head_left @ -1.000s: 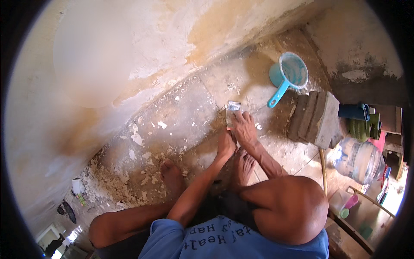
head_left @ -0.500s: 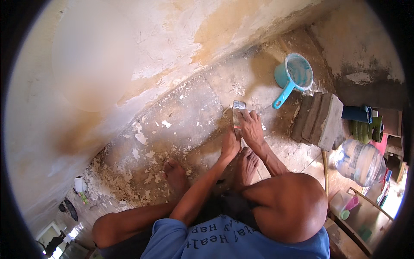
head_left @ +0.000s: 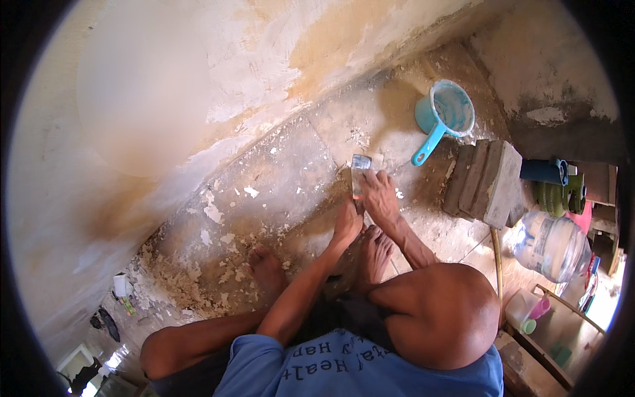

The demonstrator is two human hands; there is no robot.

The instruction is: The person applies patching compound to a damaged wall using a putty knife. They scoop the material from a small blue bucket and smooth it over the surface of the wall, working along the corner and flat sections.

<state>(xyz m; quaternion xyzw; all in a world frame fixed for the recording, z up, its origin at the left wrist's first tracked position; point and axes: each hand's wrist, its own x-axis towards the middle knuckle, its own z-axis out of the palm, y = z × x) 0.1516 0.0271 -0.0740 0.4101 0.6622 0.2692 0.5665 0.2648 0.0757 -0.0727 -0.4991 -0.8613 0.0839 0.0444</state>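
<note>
Over the floor between my feet and the wall, a putty knife (head_left: 360, 162) with a flat, shiny metal blade points away from me. My left hand (head_left: 347, 223) is closed round its handle, most of which is hidden; a small reddish bit shows where handle and blade meet. Against the blade's right side, the curled fingers of my right hand (head_left: 381, 200) press on the metal. Beyond them to the right stands a light-blue dipper (head_left: 452, 108), its inside smeared with whitish stuff and its handle (head_left: 430, 145) slanting toward me.
A peeling wall (head_left: 258, 79) rises at far left. Paint flakes (head_left: 213, 212) litter the floor, thickest by my left foot (head_left: 268, 266). To the right are stacked grey blocks (head_left: 486, 182), a large clear water bottle (head_left: 552, 246) and a thin pole (head_left: 497, 264).
The whole view has shifted slightly, carrying everything a little left in the picture. My right fingers sit a bit lower along the blade. The left hand keeps its grip.
</note>
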